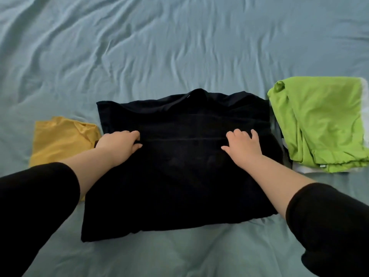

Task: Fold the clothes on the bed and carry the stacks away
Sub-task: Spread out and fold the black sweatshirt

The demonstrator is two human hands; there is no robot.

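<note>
Blue bed sheet (179, 47) | left hand (119, 143) pinches black garment (179, 186) | right hand (244, 145) spread flat on it

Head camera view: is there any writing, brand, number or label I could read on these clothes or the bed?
No readable text anywhere.
The small white tag at the near edge of the green garment: too small and blurred to read.
The black garment and the yellow garment: no print or label shows.

A home bedroom. A wrinkled teal bed sheet (179, 47) fills the view, a folded yellow garment (60, 140) lying on it
</note>
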